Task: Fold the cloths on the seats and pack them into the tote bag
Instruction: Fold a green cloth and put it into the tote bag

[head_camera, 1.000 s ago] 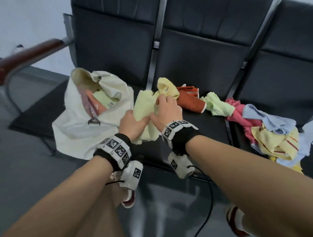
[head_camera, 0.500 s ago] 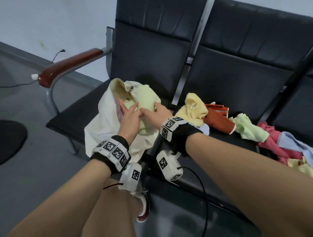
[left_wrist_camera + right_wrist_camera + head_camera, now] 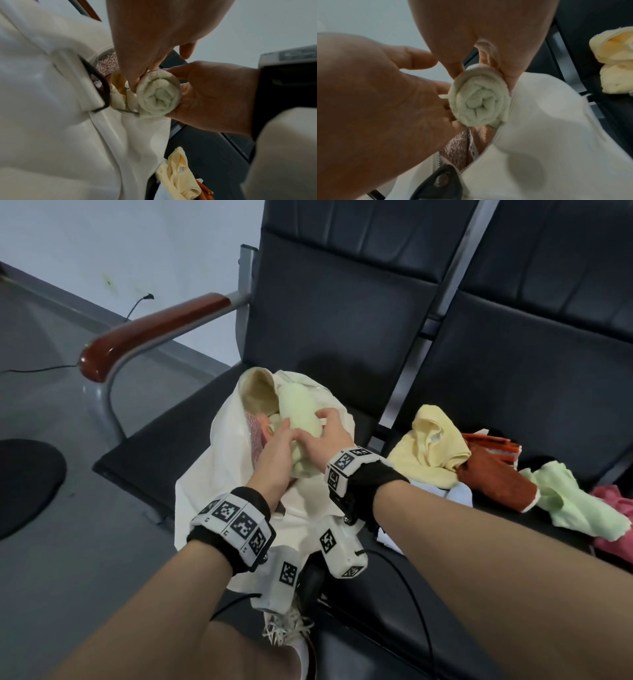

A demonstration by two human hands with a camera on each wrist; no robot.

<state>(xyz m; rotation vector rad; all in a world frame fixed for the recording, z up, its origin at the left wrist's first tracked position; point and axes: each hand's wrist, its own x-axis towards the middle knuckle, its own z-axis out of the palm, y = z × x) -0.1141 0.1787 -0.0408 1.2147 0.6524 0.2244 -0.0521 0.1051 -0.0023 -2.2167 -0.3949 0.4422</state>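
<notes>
Both hands grip the rolled green cloth (image 3: 301,426): left hand (image 3: 274,455) and right hand (image 3: 323,436) flank it, long axis pointing into the tote bag (image 3: 219,474) mouth.

I see the rolled pale green cloth (image 3: 297,419) held between both hands, its spiral end (image 3: 158,93) facing the wrists, its far end pushed into the open mouth of the cream tote bag (image 3: 219,474). The bag slumps on the seat under my grip, a pink cloth (image 3: 255,428) already inside. To the right of the grip lie crumpled yellow (image 3: 433,445), rust-orange (image 3: 496,481) and light green (image 3: 575,501) cloths.
</notes>
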